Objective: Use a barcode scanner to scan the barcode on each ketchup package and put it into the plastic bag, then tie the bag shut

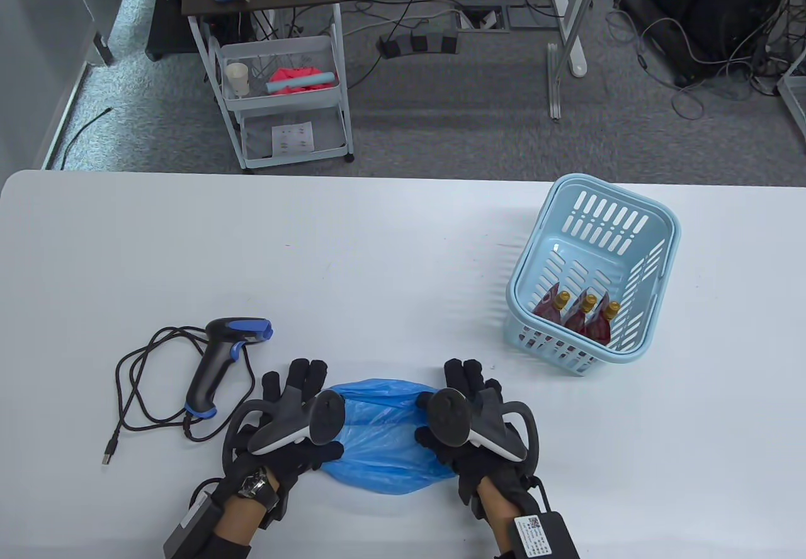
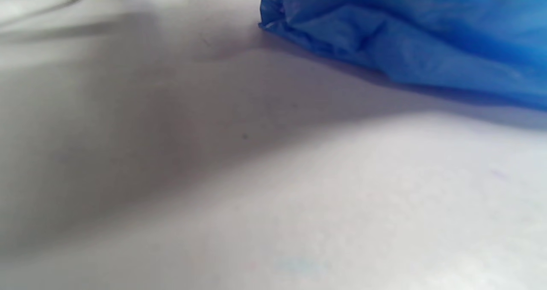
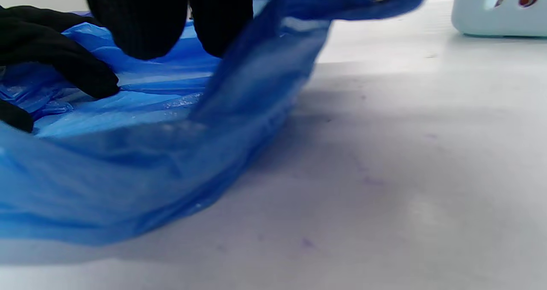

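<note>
A crumpled blue plastic bag (image 1: 384, 442) lies on the white table near its front edge, between my two hands. My left hand (image 1: 305, 405) rests at the bag's left side, its fingers straight and its thumb pressing on the film. My right hand (image 1: 453, 405) is at the bag's right side; in the right wrist view its fingertips (image 3: 141, 25) hang onto the bag (image 3: 128, 161), whose edge is lifted beside them. Three red ketchup packages (image 1: 579, 316) stand in the light blue basket (image 1: 655, 269). The black and blue barcode scanner (image 1: 220, 357) lies to the left of my left hand.
The scanner's black cable (image 1: 145, 389) loops on the table at the left. The basket (image 3: 495, 12) stands to the right, beyond my right hand. In the left wrist view the bag (image 2: 419, 37) lies at the upper right. A metal cart (image 1: 283, 93) stands on the floor behind the table.
</note>
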Action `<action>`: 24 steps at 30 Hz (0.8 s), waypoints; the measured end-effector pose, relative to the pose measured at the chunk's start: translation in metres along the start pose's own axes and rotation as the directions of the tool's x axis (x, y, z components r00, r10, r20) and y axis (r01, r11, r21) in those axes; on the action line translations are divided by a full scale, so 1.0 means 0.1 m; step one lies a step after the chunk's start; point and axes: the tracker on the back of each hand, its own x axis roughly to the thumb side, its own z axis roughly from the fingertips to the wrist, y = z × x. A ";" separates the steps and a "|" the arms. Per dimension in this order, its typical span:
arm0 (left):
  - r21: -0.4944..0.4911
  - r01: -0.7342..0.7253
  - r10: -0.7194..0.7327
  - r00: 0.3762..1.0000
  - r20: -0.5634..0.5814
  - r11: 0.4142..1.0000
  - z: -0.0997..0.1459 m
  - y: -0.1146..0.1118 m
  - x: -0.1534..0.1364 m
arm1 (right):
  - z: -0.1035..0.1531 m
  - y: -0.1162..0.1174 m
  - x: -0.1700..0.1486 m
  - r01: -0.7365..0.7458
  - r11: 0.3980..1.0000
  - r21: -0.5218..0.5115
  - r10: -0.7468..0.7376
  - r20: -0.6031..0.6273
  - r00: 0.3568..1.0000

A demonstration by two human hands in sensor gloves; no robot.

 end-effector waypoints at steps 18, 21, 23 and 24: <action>-0.053 -0.115 0.113 0.993 -0.025 0.992 -0.02 -0.01 -0.17 | -0.20 0.09 -0.15 -0.108 0.931 0.349 0.196 -0.228 0.954; -0.069 -0.118 0.117 0.993 -0.017 0.991 -0.02 -0.01 -0.18 | -0.23 0.07 -0.15 -0.140 0.915 0.379 0.241 -0.235 0.942; -0.071 -0.124 0.123 0.992 -0.016 0.990 -0.02 -0.01 -0.18 | -0.23 0.07 -0.15 -0.142 0.914 0.380 0.245 -0.238 0.940; -0.070 -0.127 0.126 0.992 -0.016 0.989 -0.02 -0.01 -0.19 | -0.22 0.07 -0.16 -0.142 0.916 0.376 0.244 -0.237 0.940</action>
